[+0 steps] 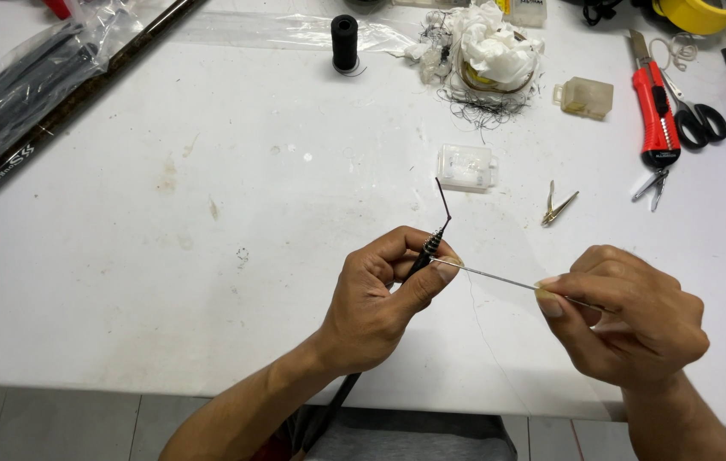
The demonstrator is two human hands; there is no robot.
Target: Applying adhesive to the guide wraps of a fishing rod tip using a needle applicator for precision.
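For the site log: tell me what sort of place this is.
Likely a fishing-rod repair or assembly workbench: the hands, left hand and right hand, work a thin rod tip, with a black thread spool and a red utility knife nearby.

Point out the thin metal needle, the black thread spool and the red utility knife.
thin metal needle (495, 277): head view, mid-shaft between the hands.
black thread spool (344, 41): head view, side of spool.
red utility knife (656, 115): head view, red handle.

Both forearms are reaching up from the near edge of the worktop, bare to the elbow. The left hand (384, 294) is curling into a loose fist, thumb pressing forward against the index finger. The right hand (628, 320) is sitting level with it, well apart, knuckles up, thumb and forefinger pinching together toward the left.
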